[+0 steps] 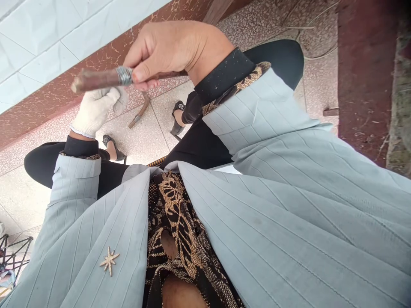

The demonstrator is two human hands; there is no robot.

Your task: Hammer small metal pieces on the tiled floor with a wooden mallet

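Note:
My bare right hand (167, 53) pinches a brown wooden stick (99, 80) between thumb and fingers. Silvery wire (124, 75) is wound in a tight band round the stick, right beside my thumb. The stick lies nearly level, its rough pale end pointing left. Just below that end is my left hand (96, 109), in a white knitted glove with the fingers curled closed. The stick partly covers this hand, and what its fingers hold, if anything, is hidden. On the floor between my feet rests a second, bent stick (139, 112), with what looks like wire near its lower end.
A white tiled wall (41, 42) with a reddish-brown marbled base (51, 94) rises in front. My black shoes (177, 117) stand on the tiled floor. Loose pale wire (317, 55) trails at upper right, near a dark red board (362, 77). A black folding frame (14, 252) stands at lower left.

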